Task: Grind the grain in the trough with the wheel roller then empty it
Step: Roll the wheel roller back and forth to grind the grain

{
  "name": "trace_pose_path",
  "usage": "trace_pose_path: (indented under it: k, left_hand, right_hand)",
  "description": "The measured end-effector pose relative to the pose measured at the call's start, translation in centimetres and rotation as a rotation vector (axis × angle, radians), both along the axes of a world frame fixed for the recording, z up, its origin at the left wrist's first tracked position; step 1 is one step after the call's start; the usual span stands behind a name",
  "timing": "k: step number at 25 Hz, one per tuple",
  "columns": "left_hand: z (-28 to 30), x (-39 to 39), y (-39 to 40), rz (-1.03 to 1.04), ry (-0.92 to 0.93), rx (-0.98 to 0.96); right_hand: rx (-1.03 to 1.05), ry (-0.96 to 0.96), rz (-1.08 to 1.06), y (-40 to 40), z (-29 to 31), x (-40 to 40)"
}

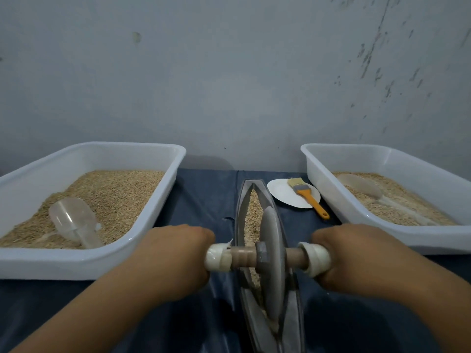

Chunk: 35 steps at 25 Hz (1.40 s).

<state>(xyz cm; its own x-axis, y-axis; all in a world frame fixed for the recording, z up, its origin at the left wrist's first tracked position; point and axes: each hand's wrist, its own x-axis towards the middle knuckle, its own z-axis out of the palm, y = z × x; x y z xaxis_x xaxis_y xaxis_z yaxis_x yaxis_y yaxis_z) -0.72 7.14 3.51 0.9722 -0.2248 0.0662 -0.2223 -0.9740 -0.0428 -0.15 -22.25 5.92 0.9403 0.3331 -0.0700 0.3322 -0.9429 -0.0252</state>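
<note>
Both hands on the wheel roller [272, 261]: left hand [175, 253] wrapped around the white-taped left end of the axle, right hand [354, 253] wrapped around the taped right end. Wheel stands upright on edge in the trough [293, 314], roughly mid-length, nearer the person. Trough is a narrow boat-shaped metal channel running away from the person, centred on the dark blue table cover [204, 194]. Grain [253, 215] lies along the groove, mostly beyond the wheel. White tub on the left [76, 263] holds grain and a clear scoop [74, 222]; white tub on the right [382, 235] holds grain and another scoop [362, 186]. Just left of it: white plate [283, 193], orange-handled brush [307, 197] resting across it.
</note>
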Motion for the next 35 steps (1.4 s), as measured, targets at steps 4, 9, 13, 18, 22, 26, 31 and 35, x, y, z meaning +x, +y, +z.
trace_pose_path:
  k: [4, 9, 13, 18, 22, 26, 31, 35]
  left_hand:
    - [-0.7, 1.7, -1.2, 0.065, -0.159, -0.006]
    - [-0.1, 4.9, -2.5, 0.111, -0.152, -0.035]
    - [-0.7, 1.0, -0.9, 0.052, -0.097, -0.016]
    - [-0.4, 0.0, -0.3, 0.022, -0.181, 0.011]
    - [0.1, 4.0, -2.1, 0.063, -0.249, 0.040]
    - [1.5, 4.9, -2.9, 0.051, -0.108, 0.061]
    - [-1.0, 0.6, 0.2, 0.030, -0.113, 0.021]
    - [-0.6, 2.9, -0.9, 0.089, -0.138, 0.015]
  right_hand:
    - [-0.008, -0.213, -0.067, 1.5, -1.1, 2.0]
    - [-0.017, -0.414, -0.157, 3.4, -2.2, 5.2]
    - [-0.025, -0.175, -0.072, 1.5, -1.0, 1.8]
    - [0.006, -0.013, -0.079, 0.3, -0.2, 0.3]
    - [0.019, -0.330, -0.193, 2.5, -2.7, 4.3]
    - [0.108, -0.093, -0.190, 1.7, -2.0, 5.2]
    - [0.061, 0.168, -0.061, -0.1, 0.0, 0.9]
    - [0.002, -0.132, -0.115, 1.5, -1.3, 2.9]
